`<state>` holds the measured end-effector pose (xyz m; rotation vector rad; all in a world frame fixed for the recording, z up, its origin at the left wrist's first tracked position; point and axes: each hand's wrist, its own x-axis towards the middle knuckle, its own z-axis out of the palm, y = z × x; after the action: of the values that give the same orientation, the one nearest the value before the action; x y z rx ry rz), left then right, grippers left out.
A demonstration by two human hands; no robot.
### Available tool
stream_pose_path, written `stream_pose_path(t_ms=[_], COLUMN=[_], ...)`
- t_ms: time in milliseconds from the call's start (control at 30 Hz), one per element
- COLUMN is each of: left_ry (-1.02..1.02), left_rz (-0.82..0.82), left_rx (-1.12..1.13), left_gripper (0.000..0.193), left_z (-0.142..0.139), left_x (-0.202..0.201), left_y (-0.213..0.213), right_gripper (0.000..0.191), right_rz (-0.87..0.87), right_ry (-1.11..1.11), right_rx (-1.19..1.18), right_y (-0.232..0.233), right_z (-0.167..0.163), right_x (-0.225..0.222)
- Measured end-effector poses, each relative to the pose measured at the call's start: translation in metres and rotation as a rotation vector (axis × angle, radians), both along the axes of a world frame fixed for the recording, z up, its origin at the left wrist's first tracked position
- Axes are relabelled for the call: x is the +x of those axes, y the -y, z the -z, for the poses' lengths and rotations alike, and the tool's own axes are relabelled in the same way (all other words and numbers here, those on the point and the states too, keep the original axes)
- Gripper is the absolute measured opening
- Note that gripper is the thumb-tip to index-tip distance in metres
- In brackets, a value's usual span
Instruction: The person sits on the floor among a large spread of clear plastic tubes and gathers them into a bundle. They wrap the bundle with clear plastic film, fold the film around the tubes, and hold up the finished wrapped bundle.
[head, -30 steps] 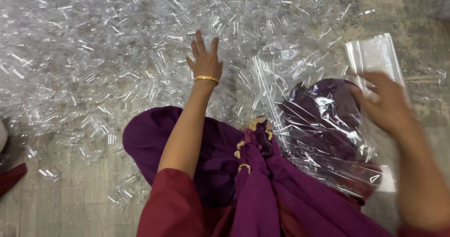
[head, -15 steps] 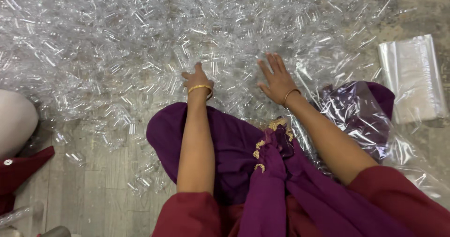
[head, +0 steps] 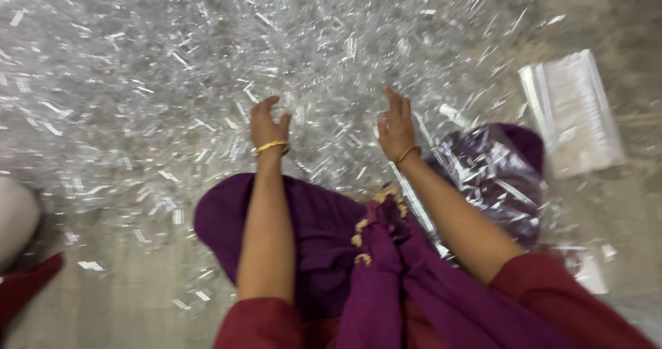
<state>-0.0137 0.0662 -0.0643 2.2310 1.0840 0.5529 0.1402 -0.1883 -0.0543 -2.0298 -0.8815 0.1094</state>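
From the head camera, your left hand (head: 267,125) reaches into the heap of clear plastic pieces (head: 207,66) spread over the floor (head: 103,307), its fingers (head: 265,104) loosely curled and gripping nothing. Your right hand (head: 396,128) is raised edge-on just beside it over the same heap, fingers straight and together, empty. A crumpled clear bag (head: 493,173) lies on your purple-clothed knee, and a flat stack of clear bags (head: 572,114) sits farther right.
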Motion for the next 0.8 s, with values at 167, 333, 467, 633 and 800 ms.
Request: stream_pose_path(t_ms=[167,333,467,633,800], left_ry=[0.206,0.342,0.205,0.232,0.192], left_rz=[-0.001,-0.026,-0.099,0.344,0.513], left_rx=[-0.103,-0.075,-0.424,-0.053,-0.380], left_gripper=[0.047,0.060,0.059,0.042,0.084], left_z=[-0.044,-0.076,-0.067,-0.039,-0.041], left_x=[-0.009,-0.006,0.005,0.012,0.019], left_y=[0.008,0.026,0.034,0.040,0.061], right_gripper=[0.061,0.043,0.047,0.046,0.037], right_rz=[0.072,0.230,0.167,0.096,-0.055], right_ry=[-0.035,-0.319,-0.710,-1.165,-0.939], right_rx=[0.115,0.248,0.555,0.725,0.402], right_y=[0.007,0.010,0.013,0.010,-0.019], right_z=[-0.007,-0.003,-0.005,-0.032,-0.062], right_x=[0.009,0.022,0.036,0.047,0.025])
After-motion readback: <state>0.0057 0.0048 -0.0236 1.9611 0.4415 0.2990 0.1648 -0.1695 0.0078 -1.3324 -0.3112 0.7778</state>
